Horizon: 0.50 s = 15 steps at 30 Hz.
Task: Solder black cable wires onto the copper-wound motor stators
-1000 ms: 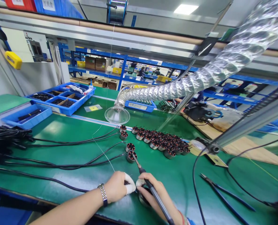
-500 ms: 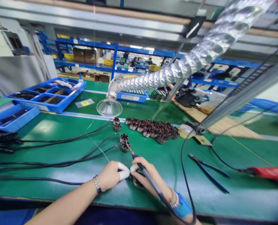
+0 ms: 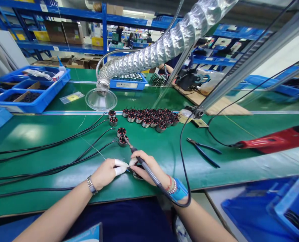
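My left hand (image 3: 105, 174), with white finger cots on some fingers, is closed in a pinch on the wire end of a black cable (image 3: 38, 190). A short blue tip shows at its fingertips. A thin pale wire (image 3: 91, 144) runs up from this hand. My right hand (image 3: 149, 168) grips a soldering iron (image 3: 149, 172), its tip pointing away at a small round motor (image 3: 123, 140); contact is unclear. Its thumb and finger also meet my left fingertips beside another motor (image 3: 137, 173), partly hidden under the hand. More cables lead to motors (image 3: 113, 121) farther off.
Several motors (image 3: 151, 117) stand packed behind my hands. A fume duct (image 3: 101, 99) hangs at the back left. Pliers (image 3: 204, 151) and a red tool (image 3: 262, 141) lie right. Blue bins (image 3: 38, 104) stand left. The iron's cord (image 3: 183, 151) loops beside my right wrist.
The view has tilted down and shifted right, so the bench appears higher and farther left. Both hands keep nearly the same pose by the motor, the iron still in my right hand.
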Each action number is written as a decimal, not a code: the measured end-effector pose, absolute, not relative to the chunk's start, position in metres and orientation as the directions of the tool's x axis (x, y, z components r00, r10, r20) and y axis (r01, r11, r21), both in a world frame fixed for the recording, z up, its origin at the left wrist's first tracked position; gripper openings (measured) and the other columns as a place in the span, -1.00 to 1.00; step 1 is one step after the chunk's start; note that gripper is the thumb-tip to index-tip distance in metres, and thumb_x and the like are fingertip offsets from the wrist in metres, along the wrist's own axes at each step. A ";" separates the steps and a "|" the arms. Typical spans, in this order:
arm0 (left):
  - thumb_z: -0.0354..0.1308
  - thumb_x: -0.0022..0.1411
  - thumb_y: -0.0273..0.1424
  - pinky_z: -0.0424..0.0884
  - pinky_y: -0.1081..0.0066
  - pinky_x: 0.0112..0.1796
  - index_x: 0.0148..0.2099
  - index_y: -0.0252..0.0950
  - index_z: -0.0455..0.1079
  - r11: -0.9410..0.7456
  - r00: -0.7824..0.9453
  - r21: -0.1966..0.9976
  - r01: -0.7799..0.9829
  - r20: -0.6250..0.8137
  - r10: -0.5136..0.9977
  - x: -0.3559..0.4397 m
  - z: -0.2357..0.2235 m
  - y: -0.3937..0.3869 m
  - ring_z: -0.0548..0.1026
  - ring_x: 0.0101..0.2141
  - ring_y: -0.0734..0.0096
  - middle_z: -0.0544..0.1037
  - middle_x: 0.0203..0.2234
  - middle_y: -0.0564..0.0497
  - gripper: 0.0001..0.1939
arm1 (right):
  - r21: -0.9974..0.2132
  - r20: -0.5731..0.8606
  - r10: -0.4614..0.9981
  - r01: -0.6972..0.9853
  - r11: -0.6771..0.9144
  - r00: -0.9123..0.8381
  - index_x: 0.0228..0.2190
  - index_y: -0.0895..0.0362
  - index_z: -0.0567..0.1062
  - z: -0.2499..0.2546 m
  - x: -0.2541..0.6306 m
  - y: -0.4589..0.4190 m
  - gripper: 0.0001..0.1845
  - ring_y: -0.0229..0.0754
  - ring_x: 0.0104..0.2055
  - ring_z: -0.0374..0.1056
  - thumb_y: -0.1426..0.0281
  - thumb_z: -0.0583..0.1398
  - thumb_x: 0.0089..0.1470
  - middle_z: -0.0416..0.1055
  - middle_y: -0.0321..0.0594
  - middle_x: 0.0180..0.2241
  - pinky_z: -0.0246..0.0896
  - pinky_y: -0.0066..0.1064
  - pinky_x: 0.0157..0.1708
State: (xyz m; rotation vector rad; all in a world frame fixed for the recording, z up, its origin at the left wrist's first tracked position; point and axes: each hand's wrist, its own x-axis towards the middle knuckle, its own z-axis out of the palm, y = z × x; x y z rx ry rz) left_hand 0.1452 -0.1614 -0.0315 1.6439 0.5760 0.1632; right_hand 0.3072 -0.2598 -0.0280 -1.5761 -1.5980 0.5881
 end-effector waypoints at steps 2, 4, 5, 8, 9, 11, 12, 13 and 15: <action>0.09 0.08 -0.28 0.29 0.43 -0.19 -0.27 -0.37 0.50 -0.055 0.859 0.958 0.280 -0.225 0.459 0.145 -0.030 -0.162 0.43 -0.27 0.31 0.55 -0.32 -0.04 -0.72 | -0.783 0.217 0.971 0.612 0.111 0.102 -0.27 0.10 0.29 -0.028 0.308 -0.260 -0.77 -0.36 -0.54 0.27 0.49 0.14 -0.05 0.35 -0.39 -0.54 0.19 -0.56 -0.46; 0.08 0.08 -0.28 0.29 0.44 -0.21 -0.29 -0.37 0.50 -0.078 0.860 0.956 0.284 -0.218 0.462 0.145 -0.029 -0.163 0.43 -0.29 0.33 0.54 -0.34 -0.03 -0.72 | -0.767 0.233 0.967 0.630 0.121 0.099 -0.27 0.10 0.29 -0.030 0.306 -0.261 -0.76 -0.37 -0.54 0.27 0.50 0.13 -0.06 0.34 -0.39 -0.54 0.18 -0.57 -0.46; 0.08 0.09 -0.27 0.29 0.45 -0.23 -0.30 -0.36 0.49 -0.102 0.861 0.953 0.286 -0.209 0.464 0.145 -0.028 -0.163 0.42 -0.31 0.34 0.54 -0.36 -0.02 -0.72 | -0.756 0.248 0.964 0.641 0.133 0.093 -0.27 0.09 0.28 -0.032 0.304 -0.260 -0.76 -0.36 -0.53 0.28 0.51 0.12 -0.06 0.34 -0.39 -0.53 0.19 -0.57 -0.45; 0.04 0.12 -0.27 0.28 0.47 -0.30 -0.35 -0.36 0.49 -0.210 0.866 0.931 0.299 -0.172 0.469 0.145 -0.028 -0.164 0.39 -0.39 0.39 0.50 -0.43 0.00 -0.71 | -0.698 0.330 0.939 0.694 0.176 0.094 -0.24 0.09 0.26 -0.036 0.295 -0.258 -0.71 -0.35 -0.53 0.26 0.55 0.07 -0.07 0.31 -0.37 -0.52 0.19 -0.55 -0.46; 0.03 0.12 -0.27 0.27 0.47 -0.31 -0.37 -0.36 0.48 -0.232 0.867 0.926 0.299 -0.162 0.471 0.145 -0.029 -0.164 0.38 -0.40 0.40 0.49 -0.45 0.01 -0.71 | -0.668 0.366 0.925 0.721 0.185 0.101 -0.23 0.10 0.26 -0.037 0.292 -0.257 -0.69 -0.34 -0.53 0.25 0.56 0.06 -0.08 0.29 -0.36 -0.52 0.19 -0.54 -0.46; 0.03 0.12 -0.26 0.27 0.47 -0.30 -0.40 -0.36 0.47 -0.228 0.866 0.928 0.295 -0.159 0.474 0.145 -0.029 -0.164 0.38 -0.40 0.39 0.48 -0.46 0.01 -0.71 | -0.603 0.434 0.895 0.771 0.203 0.103 -0.21 0.11 0.26 -0.038 0.287 -0.258 -0.67 -0.31 -0.50 0.24 0.58 0.03 -0.08 0.28 -0.32 -0.51 0.19 -0.51 -0.45; 0.04 0.12 -0.25 0.27 0.46 -0.28 -0.39 -0.36 0.47 -0.204 0.863 0.933 0.295 -0.169 0.476 0.145 -0.029 -0.164 0.38 -0.38 0.38 0.49 -0.45 0.00 -0.71 | -0.579 0.457 0.884 0.787 0.212 0.098 -0.20 0.12 0.26 -0.037 0.286 -0.259 -0.67 -0.29 -0.48 0.25 0.59 0.03 -0.06 0.29 -0.29 -0.49 0.20 -0.49 -0.43; 0.05 0.11 -0.24 0.27 0.45 -0.25 -0.36 -0.36 0.47 -0.175 0.860 0.939 0.297 -0.183 0.476 0.145 -0.029 -0.164 0.39 -0.36 0.36 0.50 -0.43 0.00 -0.70 | -0.565 0.474 0.876 0.795 0.221 0.093 -0.19 0.13 0.26 -0.036 0.286 -0.262 -0.69 -0.28 -0.45 0.26 0.58 0.04 -0.04 0.31 -0.26 -0.45 0.21 -0.48 -0.41; 0.06 0.10 -0.21 0.27 0.45 -0.24 -0.30 -0.36 0.47 -0.132 0.859 0.943 0.306 -0.214 0.464 0.146 -0.028 -0.163 0.39 -0.33 0.35 0.51 -0.41 -0.01 -0.68 | -0.557 0.495 0.864 0.798 0.231 0.096 -0.20 0.12 0.26 -0.035 0.288 -0.273 -0.73 -0.25 -0.39 0.26 0.55 0.07 0.00 0.32 -0.22 -0.39 0.23 -0.45 -0.36</action>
